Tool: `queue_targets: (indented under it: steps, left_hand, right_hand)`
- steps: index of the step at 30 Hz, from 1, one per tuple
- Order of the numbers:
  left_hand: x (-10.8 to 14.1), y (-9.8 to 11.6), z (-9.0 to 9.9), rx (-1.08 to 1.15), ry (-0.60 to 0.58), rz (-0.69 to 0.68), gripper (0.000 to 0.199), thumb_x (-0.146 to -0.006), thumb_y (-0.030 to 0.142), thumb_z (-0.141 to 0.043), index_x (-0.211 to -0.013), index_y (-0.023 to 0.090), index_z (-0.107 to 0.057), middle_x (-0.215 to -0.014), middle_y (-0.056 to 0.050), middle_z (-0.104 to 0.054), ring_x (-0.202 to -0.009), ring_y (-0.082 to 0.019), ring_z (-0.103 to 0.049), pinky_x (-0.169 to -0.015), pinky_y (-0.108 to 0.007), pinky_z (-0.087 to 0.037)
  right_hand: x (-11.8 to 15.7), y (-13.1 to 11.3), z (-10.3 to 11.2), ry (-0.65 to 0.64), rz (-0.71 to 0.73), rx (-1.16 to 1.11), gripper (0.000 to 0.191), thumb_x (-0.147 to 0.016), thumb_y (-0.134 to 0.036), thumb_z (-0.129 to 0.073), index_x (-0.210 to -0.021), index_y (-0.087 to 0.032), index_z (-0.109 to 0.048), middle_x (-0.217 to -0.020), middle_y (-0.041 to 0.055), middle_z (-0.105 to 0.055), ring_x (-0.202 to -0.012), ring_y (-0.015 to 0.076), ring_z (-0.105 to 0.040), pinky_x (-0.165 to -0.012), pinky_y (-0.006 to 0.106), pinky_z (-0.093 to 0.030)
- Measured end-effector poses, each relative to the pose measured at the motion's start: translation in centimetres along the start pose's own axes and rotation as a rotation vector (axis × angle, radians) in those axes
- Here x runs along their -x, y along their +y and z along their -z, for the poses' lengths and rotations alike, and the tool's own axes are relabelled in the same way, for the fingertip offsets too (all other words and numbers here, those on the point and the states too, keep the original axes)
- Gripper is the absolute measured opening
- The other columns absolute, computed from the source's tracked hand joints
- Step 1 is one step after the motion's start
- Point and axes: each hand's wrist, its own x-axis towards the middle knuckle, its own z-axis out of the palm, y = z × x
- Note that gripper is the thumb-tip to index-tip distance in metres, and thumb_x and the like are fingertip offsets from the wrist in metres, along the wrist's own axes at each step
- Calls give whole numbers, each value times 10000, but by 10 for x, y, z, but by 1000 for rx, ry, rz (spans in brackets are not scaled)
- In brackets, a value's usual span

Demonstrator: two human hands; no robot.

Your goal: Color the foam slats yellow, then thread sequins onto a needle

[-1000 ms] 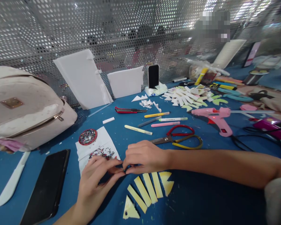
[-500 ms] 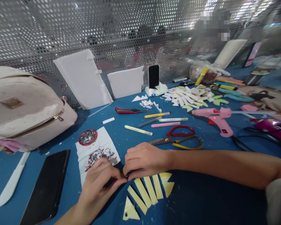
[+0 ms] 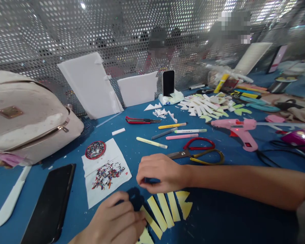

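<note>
Yellow strips (image 3: 157, 214) lie side by side, with a notched tail-like piece (image 3: 185, 204) at their right and a partly covered triangular piece (image 3: 145, 237) at the left. My left hand (image 3: 118, 218) is low over the triangular piece and the leftmost strip, fingers curled; what they hold, if anything, is hidden. Above the strips rests my right hand (image 3: 161, 173), its fingers bent with a gap between thumb and fingers and nothing seen in it. Up and left is a white sheet (image 3: 91, 200) with scattered beads (image 3: 108, 174) and a red-rimmed dish of beads (image 3: 95, 150).
Scissors (image 3: 179, 154), markers (image 3: 182, 136), a red cutter (image 3: 139, 120) and a pink glue gun (image 3: 244, 130) lie beyond my right hand. A black phone (image 3: 50, 203), a white knife (image 3: 11, 203) and a backpack (image 3: 30, 128) are at left. White strips (image 3: 205, 105) are piled behind.
My hands have parted. The left moved down and right onto the yellow pieces, covering much of the triangular one and uncovering the beads. The right hand stayed nearly in place.
</note>
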Motion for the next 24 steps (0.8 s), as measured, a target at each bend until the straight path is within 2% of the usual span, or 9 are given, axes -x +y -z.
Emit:
queue_targets:
  steps: [4,7,10,13,17,20,24]
  left_hand:
    - [1,4,-2,-95,30,-312,254,-1011,89,-523,-973,211,-742,-805,18,-802,-564,-111,-639,-701,-299,-552]
    - [-4,6,1,-144,48,-335,252,-983,54,-557,-925,220,-738,-780,29,-800,-553,-107,-649,-729,-291,-556]
    - [-7,6,2,-140,62,-330,296,-1002,55,-508,-902,218,-734,-759,36,-803,-540,-104,-643,-705,-289,-559]
    - [-8,4,4,-118,75,-299,328,-1034,68,-448,-922,205,-725,-759,34,-806,-537,-105,-647,-667,-295,-550]
    - [-16,0,12,-75,28,-181,332,-1079,106,-383,-1008,196,-695,-757,40,-795,-582,-100,-679,-673,-290,-549]
    - [-24,-1,22,-25,62,-72,232,-1044,99,-486,-951,207,-668,-690,51,-750,-544,-94,-644,-633,-280,-519]
    - [-30,-1,27,50,97,6,181,-961,44,-593,-897,205,-646,-703,26,-731,-561,-121,-625,-616,-299,-471]
  right_hand:
    - [-1,1,2,96,-212,-122,39,-919,-151,-591,-909,-182,-612,-834,4,-660,-776,129,-565,-722,238,-451]
    - [0,2,2,137,-323,-138,43,-905,-147,-593,-914,-184,-613,-853,8,-656,-789,134,-582,-728,243,-457]
    - [0,4,1,145,-342,-116,57,-902,-135,-591,-917,-184,-615,-855,7,-661,-807,140,-581,-746,252,-455]
    - [-1,5,0,100,-283,-69,95,-897,-117,-596,-959,-179,-635,-912,23,-676,-882,160,-577,-821,281,-467]
    - [-2,5,1,-50,-74,-1,185,-931,-103,-586,-1082,-180,-661,-1094,57,-695,-1048,179,-563,-969,319,-457]
    - [-1,4,3,-128,70,55,115,-988,-180,-600,-1072,-188,-678,-1105,48,-711,-1088,174,-569,-952,306,-451]
    - [0,3,4,-104,121,46,116,-991,-308,-656,-1009,-202,-699,-984,13,-738,-987,145,-620,-883,282,-460]
